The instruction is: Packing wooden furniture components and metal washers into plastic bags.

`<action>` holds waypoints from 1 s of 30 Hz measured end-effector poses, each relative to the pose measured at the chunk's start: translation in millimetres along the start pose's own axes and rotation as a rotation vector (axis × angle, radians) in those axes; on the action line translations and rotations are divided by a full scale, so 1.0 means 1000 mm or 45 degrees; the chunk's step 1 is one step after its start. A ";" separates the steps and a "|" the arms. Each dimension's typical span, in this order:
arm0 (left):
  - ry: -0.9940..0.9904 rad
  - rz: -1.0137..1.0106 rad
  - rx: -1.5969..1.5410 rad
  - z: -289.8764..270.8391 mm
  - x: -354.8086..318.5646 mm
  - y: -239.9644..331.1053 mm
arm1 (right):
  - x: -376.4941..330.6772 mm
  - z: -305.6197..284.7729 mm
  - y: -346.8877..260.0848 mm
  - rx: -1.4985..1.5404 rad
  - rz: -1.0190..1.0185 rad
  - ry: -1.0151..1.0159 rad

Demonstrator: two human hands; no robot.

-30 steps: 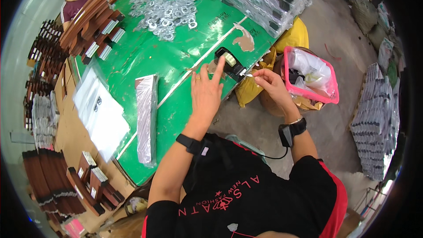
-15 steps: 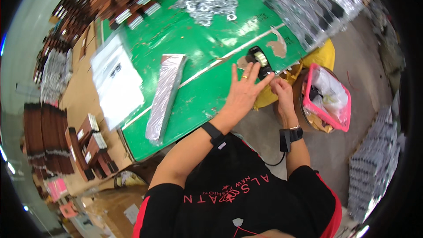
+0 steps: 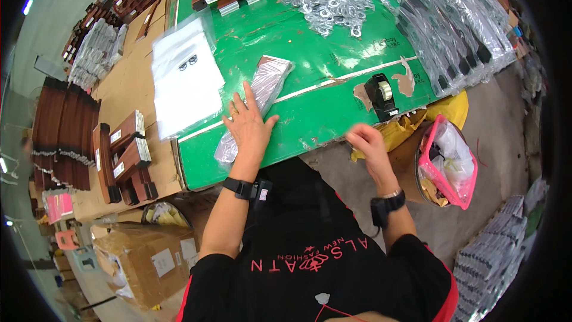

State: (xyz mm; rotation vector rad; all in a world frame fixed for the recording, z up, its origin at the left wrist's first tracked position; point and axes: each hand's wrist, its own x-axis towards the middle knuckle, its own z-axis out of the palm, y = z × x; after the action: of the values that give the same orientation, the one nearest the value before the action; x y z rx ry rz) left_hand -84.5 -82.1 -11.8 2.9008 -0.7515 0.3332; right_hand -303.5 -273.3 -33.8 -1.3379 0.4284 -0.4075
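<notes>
Left hand (image 3: pixel 249 128): fingers spread, palm flat on the pack, black watch at wrist.
Pack (image 3: pixel 257 98): long, narrow, wrapped in clear crinkled film, brown end showing; lying slantwise on the table near its front edge, under the left hand.
Right hand (image 3: pixel 364 142): blurred, fingers curled together at the table's front edge, just below the dispenser; grip cannot tell.
Dispenser (image 3: pixel 381 96): black, blocky, tape roll on top, at table edge.
Table (image 3: pixel 310 71): glossy green top, pale stripe, chipped patches.
Bags (image 3: pixel 183 77): flat clear plastic sheets, left of pack.
Washers (image 3: pixel 328 3): heap of silvery metal rings, far side.
Bin (image 3: pixel 450 167): pink rim, crumpled plastic inside, on floor at right.
</notes>
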 end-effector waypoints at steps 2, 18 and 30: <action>-0.055 -0.050 -0.202 0.007 0.001 -0.001 | 0.033 0.038 -0.020 -0.072 -0.073 -0.131; 0.217 0.002 -0.461 0.007 -0.010 0.001 | 0.163 0.131 0.033 -0.478 -0.038 -0.264; 0.258 0.077 -0.273 0.023 -0.012 -0.002 | 0.156 0.144 0.004 -1.012 -0.112 -0.100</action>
State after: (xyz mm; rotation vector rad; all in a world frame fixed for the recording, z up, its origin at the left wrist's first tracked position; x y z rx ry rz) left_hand -89.6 -78.8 -36.9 2.6011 -0.7888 0.5104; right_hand -95.2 -232.5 -21.7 -2.1416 0.4887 -0.2575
